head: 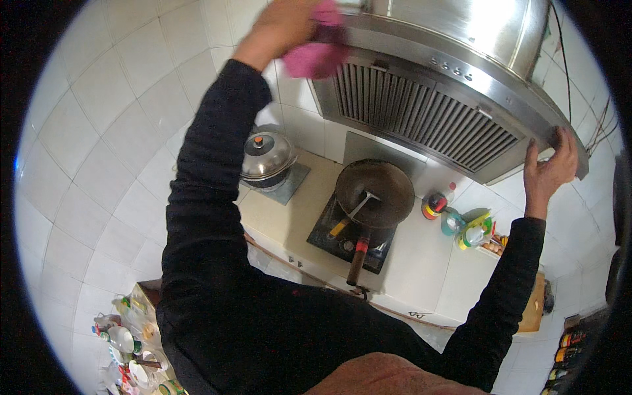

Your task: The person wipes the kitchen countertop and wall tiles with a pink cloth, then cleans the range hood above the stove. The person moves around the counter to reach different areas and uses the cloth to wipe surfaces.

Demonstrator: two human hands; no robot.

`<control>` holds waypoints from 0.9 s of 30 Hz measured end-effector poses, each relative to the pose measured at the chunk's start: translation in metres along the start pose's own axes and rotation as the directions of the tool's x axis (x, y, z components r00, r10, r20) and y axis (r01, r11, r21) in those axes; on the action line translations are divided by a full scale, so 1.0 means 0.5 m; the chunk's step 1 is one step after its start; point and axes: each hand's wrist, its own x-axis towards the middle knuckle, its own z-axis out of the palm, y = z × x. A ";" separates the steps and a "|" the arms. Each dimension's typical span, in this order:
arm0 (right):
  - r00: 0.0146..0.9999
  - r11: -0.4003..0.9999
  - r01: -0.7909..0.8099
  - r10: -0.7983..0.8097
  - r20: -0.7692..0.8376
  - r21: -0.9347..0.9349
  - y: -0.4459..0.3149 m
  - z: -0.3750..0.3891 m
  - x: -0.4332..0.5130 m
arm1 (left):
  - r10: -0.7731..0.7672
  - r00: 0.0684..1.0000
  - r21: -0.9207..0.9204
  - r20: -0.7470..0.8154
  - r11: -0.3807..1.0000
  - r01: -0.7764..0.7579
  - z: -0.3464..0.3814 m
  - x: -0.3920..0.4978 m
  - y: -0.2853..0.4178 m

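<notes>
A stainless steel range hood [474, 64] with slatted filters [385, 98] spans the upper right. At its left end, my left hand [286, 24] is raised and grips a pink cloth [316, 59], both blurred. My right hand [550, 170] rests its fingertips on the hood's right end, with thumb and fingers apart and nothing held. Below the hood, a wok [390, 182] sits on a black cooktop [323, 224], its handle pointing towards me. A spatula [355, 212] with a yellow grip lies across the wok's rim.
Left of the cooktop, a lidded steel pot [266, 155] stands on a dark square plate [296, 185]. Bottles [434, 205] and a box of eggs [493, 246] line the counter's right side. Plastic bottles and bowls [143, 373] crowd the lower left. Cables [565, 64] hang beside the hood.
</notes>
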 end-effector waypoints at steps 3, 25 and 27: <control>1.000 1.000 -0.025 0.025 -0.015 -0.001 -0.004 0.000 -0.006 | -0.342 0.937 -0.290 0.063 0.893 0.345 -0.025 -0.031 -0.053; 0.999 0.999 -0.016 0.015 -0.031 -0.035 -0.012 0.008 -0.002 | 0.107 0.994 0.047 -0.011 0.993 -0.107 0.019 0.066 0.060; 0.999 1.000 -0.001 0.001 -0.037 -0.019 -0.011 0.006 -0.001 | 0.106 0.994 0.141 0.005 0.984 -0.106 0.004 0.043 0.033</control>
